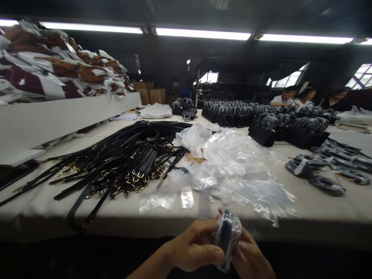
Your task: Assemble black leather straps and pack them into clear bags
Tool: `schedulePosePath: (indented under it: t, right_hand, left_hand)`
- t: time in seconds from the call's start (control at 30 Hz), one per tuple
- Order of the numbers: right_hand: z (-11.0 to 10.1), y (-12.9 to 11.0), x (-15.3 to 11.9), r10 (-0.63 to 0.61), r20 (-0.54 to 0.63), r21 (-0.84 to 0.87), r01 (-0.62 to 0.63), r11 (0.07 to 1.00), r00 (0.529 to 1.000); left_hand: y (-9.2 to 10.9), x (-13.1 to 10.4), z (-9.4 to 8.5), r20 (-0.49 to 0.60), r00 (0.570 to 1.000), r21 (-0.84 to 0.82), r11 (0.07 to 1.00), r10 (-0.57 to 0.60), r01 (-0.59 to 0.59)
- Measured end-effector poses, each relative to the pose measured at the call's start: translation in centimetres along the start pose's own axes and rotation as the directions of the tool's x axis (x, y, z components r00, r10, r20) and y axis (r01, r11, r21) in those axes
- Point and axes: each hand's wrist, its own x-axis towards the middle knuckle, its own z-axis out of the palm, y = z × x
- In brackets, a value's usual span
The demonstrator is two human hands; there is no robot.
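Note:
A black strap point(226, 234), coiled up inside a clear plastic bag, is held upright at the front edge of the table. My left hand point(197, 246) grips it from the left, thumb pressed along its near side. From the right, my right hand point(251, 255) closes on the plastic, its fingers partly hidden behind the bundle. Just beyond my hands lies a loose heap of clear plastic bags point(244, 166). Left of that, a large pile of black straps point(139, 151) with gold buckles spreads over the table.
Wrapped strap coils point(327, 184) lie on the right of the table point(290, 236). Rows of black handbags point(261, 131) with wrapped handles stand behind. A white board point(69, 116) borders the left, below a tall stack of brown and maroon bundles point(72, 69). People point(305, 97) sit far right.

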Motion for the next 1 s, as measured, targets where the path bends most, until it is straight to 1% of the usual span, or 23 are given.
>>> schedulePosePath:
  t: [0.07, 0.13, 0.2, 0.3, 0.47, 0.57, 0.63, 0.67, 0.73, 0.83, 0.9, 1.0]
  right_hand:
    - [0.6, -0.5, 0.4, 0.002, 0.028, -0.031, -0.001, 1.0, 1.0]
    - [1.3, -1.1, 1.1, -0.02, 0.064, -0.083, 0.025, 0.996, 0.998]
    - [2.0, -1.4, 1.8, -0.044, 0.09, -0.11, 0.054, 0.993, 0.995]
    - [2.4, -1.5, 2.6, -0.078, 0.081, -0.156, 0.089, 0.984, 0.994]
    - [1.9, -1.0, 3.0, -0.186, 0.036, -0.305, 0.188, 0.934, 0.982]
    - [1.3, -0.9, 3.0, -0.233, 0.047, -0.393, 0.232, 0.89, 0.971]
    - [1.0, -1.0, 2.9, -0.277, 0.08, -0.463, 0.282, 0.841, 0.958]
    - [0.9, -1.2, 2.8, -0.311, 0.106, -0.511, 0.32, 0.798, 0.945]
    - [0.5, -1.6, 2.7, -0.397, 0.183, -0.624, 0.418, 0.66, 0.899]
    - [-0.1, -2.4, 2.5, -0.495, 0.361, -0.736, 0.567, 0.369, 0.791]
    - [-0.4, -3.0, 2.4, -0.494, 0.489, -0.75, 0.636, 0.184, 0.719]
    - [-0.7, -3.7, 2.3, -0.421, 0.656, -0.709, 0.703, -0.059, 0.626]
  left_hand:
    - [0.1, -0.6, -0.5, 0.004, 1.0, -0.011, 1.0, 0.008, -0.008]
    - [0.1, -1.1, -1.1, -0.005, 0.999, -0.048, 0.998, 0.035, -0.035]
    - [-0.1, -1.3, -1.6, -0.039, 0.997, -0.072, 0.995, 0.063, -0.066]
    - [-0.7, -1.5, -2.3, -0.101, 0.992, -0.063, 0.995, 0.076, -0.082]
    - [-1.3, -1.7, -2.6, -0.126, 0.992, -0.084, 0.996, 0.031, -0.042]
    - [-0.9, -1.9, -2.4, -0.125, 0.992, -0.149, 0.989, -0.013, -0.006]
    - [-0.3, -2.0, -2.1, -0.108, 0.993, -0.207, 0.978, -0.052, 0.029]
    - [0.0, -2.0, -1.9, -0.096, 0.993, -0.237, 0.971, -0.066, 0.041]
    - [0.6, -2.0, -1.6, -0.079, 0.994, -0.285, 0.957, -0.078, 0.053]
    - [1.3, -1.6, -1.0, -0.112, 0.988, -0.281, 0.957, -0.11, 0.075]
    - [1.6, -1.2, -0.9, -0.135, 0.978, -0.23, 0.965, -0.16, 0.126]
    - [1.9, -0.8, -1.0, -0.112, 0.966, -0.122, 0.968, -0.231, 0.218]
